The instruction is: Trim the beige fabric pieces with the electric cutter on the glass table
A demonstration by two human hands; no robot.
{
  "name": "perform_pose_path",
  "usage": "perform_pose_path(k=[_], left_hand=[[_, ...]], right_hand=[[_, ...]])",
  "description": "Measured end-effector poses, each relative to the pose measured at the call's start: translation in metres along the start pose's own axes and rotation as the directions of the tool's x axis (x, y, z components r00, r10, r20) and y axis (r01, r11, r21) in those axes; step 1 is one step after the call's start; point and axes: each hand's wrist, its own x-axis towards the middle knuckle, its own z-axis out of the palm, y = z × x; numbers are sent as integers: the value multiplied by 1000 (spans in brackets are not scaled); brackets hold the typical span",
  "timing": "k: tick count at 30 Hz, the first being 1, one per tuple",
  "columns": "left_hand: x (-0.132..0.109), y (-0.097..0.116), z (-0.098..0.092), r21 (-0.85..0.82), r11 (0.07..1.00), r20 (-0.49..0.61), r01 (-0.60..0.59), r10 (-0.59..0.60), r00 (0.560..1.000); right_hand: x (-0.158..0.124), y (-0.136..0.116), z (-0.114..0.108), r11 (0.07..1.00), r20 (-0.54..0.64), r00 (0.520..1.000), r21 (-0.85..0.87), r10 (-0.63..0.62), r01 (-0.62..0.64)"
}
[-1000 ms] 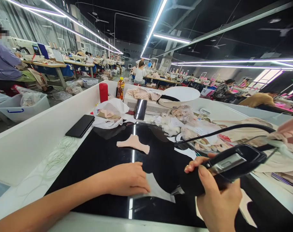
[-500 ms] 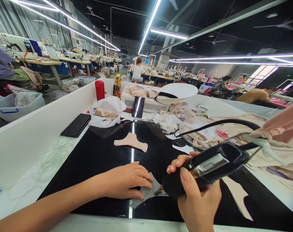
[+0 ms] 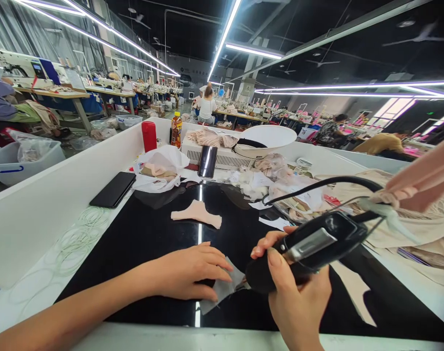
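My left hand [image 3: 196, 273] lies flat, palm down, on a small grey, sheer piece of fabric [image 3: 226, 292], its fingers spread over the left part. My right hand [image 3: 298, 297] is wrapped around a black corded hand tool [image 3: 317, 248] with a silver strip along its top. The tool's narrow metal tip is at the right edge of the grey piece; whether it touches cannot be made out. Beyond my left hand a beige T-shaped fabric piece [image 3: 197, 213] lies on the glossy black board [image 3: 141, 248]. Another pale cut piece [image 3: 355, 292] lies to the right.
A black phone [image 3: 113, 189] and pale cord loops [image 3: 75, 239] are on the left ledge. White bags [image 3: 159, 168], a bottle [image 3: 176, 130] and a white bowl-shaped dish [image 3: 269, 139] stand behind. Beige cloth [image 3: 419, 229] is piled right. The tool's cable [image 3: 328, 180] hangs from a pink cloth tie [image 3: 419, 180].
The whole view has shifted slightly. The tool and my right hand have moved a little left and down, with the tip still by the grey piece. My left hand stays in place.
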Motion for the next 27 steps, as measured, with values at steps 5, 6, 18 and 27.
perform_pose_path(k=[5,6,18,27], left_hand=[[1,4,-3,-12,1000,77,23,-22,997],[1,4,-3,-13,1000,81,29,-28,996],[2,2,-3,-9,1000,67,-13,14,998],[2,1,-4,5,1000,67,-13,13,998]], right_hand=[[-1,-1,-1,999,-34,999,30,38,-36],[-3,-1,0,998,-26,999,43,40,-39],[-8,-4,6,998,31,999,44,41,-42],[-19,0,9,991,95,994,114,54,-64]])
